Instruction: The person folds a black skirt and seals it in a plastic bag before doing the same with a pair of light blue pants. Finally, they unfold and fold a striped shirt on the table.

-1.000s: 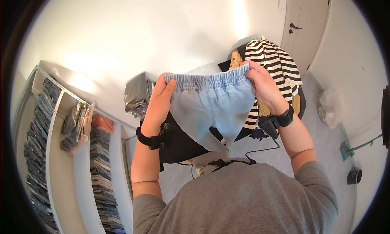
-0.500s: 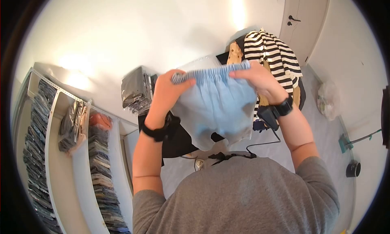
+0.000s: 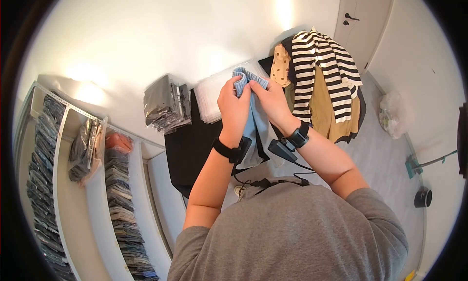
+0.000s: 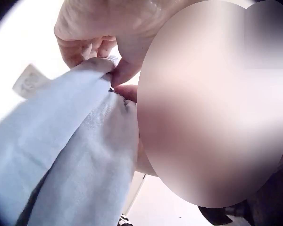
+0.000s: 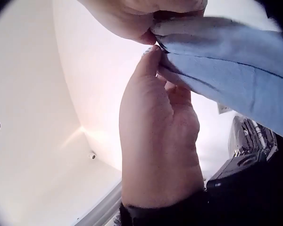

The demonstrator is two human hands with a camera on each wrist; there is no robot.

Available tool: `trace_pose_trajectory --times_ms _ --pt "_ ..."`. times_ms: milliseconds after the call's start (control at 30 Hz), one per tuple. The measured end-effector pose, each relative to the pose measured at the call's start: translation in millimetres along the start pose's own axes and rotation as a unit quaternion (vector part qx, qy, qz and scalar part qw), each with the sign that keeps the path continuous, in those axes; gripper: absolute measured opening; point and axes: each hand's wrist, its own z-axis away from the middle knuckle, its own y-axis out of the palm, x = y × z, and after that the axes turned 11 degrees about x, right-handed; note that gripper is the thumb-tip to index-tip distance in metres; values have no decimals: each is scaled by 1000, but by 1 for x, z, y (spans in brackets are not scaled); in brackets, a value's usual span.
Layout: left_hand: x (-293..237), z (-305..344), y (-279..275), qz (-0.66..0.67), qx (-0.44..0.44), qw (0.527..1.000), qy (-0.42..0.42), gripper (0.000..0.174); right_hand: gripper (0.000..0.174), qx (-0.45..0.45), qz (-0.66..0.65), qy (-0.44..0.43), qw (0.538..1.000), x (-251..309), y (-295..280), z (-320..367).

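Light blue elastic-waist pants (image 3: 252, 122) hang from both hands in front of the chest, the ribbed waistband (image 3: 251, 76) bunched and folded together at the top. My left hand (image 3: 235, 101) pinches the waistband on its left side, thumb on the near face. Close beside it, my right hand (image 3: 274, 101) pinches the right side, the two thumbs nearly meeting. In the left wrist view the cloth of the pants (image 4: 85, 132) drops in long folds below the fingers. The right wrist view has the pants (image 5: 226, 66) stretching away to the right from the gathered grip.
A black-covered table (image 3: 187, 156) lies beneath, bearing clear plastic bags (image 3: 209, 98) and a stack of packaged garments (image 3: 166, 103). Striped clothing (image 3: 336, 61) and tan clothing (image 3: 325, 105) are heaped at right. Shelves of folded clothes (image 3: 124, 203) stand at left.
The waistband was spread wide between the hands; both hands have come together at the middle, folding it. The pants now hang narrow, and more of the table shows.
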Motion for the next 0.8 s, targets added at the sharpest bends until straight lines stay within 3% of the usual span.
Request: trace_pose_trajectory --times_ms 33,167,233,300,367,467,533,600,633,733,800 --pt "0 1 -1 78 6 997 11 28 29 3 8 0 1000 0 -1 1" --pt "-16 16 -15 39 -21 999 11 26 30 22 83 13 996 8 -1 7" --pt "-22 22 -19 -21 -7 995 99 27 30 30 76 21 996 15 3 11" --pt "-23 27 -18 -5 4 992 127 29 30 39 69 27 997 14 3 12" --pt "-24 31 -21 -13 41 981 189 33 31 91 -36 21 995 15 1 12" --pt "-24 38 -24 -16 77 971 224 33 29 108 12 5 994 34 11 25" --pt "-23 40 -31 19 98 973 208 33 27 121 -55 26 991 35 5 24" --pt "-13 36 -45 144 177 962 147 33 27 134 -121 47 982 38 -2 24" --pt "-22 32 -57 135 165 969 125 31 25 142 -112 63 982 40 -5 24" --pt "-42 6 -82 -101 66 949 290 34 26 174 -61 82 979 43 -12 26" --pt "-52 -4 -84 -138 120 932 312 43 28 211 30 53 976 56 -9 29"
